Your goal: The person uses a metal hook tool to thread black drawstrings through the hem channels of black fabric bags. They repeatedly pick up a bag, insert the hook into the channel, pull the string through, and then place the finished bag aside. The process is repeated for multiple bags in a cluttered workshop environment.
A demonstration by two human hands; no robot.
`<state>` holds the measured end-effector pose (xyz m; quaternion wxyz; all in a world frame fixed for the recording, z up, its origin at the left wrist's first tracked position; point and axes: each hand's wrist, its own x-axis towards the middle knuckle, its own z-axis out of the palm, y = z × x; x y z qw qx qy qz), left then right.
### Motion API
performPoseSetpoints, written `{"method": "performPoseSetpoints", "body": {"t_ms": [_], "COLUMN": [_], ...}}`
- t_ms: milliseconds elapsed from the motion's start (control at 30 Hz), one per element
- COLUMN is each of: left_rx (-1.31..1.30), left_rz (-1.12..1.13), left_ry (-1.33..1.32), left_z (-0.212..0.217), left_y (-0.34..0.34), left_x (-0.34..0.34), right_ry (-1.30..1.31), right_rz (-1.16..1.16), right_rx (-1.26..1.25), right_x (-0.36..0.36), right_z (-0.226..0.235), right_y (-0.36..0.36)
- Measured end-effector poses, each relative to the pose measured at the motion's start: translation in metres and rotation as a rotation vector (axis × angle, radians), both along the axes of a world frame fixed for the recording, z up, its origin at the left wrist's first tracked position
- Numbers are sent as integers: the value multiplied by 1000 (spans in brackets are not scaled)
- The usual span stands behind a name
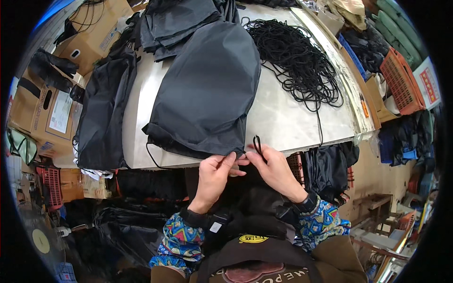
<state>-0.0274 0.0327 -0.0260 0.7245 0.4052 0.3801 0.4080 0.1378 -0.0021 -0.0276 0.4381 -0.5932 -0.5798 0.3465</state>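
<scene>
A black fabric drawstring bag (203, 85) lies flat on the table, its gathered edge toward me. At that edge's right corner, my left hand (213, 179) is closed, thumb and fingers pinching the fabric. Right beside it, my right hand (275, 170) is closed on a black cord (257, 144), and a short loop stands up behind its fingers. The fingertips of both hands nearly meet at the corner, and what lies between them is partly hidden. From the bag's left corner another length of cord (152, 155) hangs in a curve over the table edge.
Behind the bag is a stack of black bags (181, 21); a tangled heap of black cord (295, 61) lies to its right. Another black bag (104, 108) lies left, beside cardboard boxes (45, 111). The metal table's (283, 120) front edge runs near my hands. Red crates (401, 80) stand right.
</scene>
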Motion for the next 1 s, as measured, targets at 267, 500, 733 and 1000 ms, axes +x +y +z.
{"method": "performPoseSetpoints", "body": {"t_ms": [267,500,733,1000], "left_rx": [-180,-184,-41,-27], "left_rz": [117,126,20,452], "left_ry": [-82,-113,32,-24], "left_z": [3,5,-2,14], "left_y": [5,-1,-9,31], "left_x": [0,3,3,-50], "right_ry": [-183,-187,-423,-471], "right_rz": [127,163,152,299], "right_rx": [97,-14,109,62], "right_x": [-6,-7,-15,70], "right_z": [30,30,22,49], "right_y": [-32,-25,-20,-33]}}
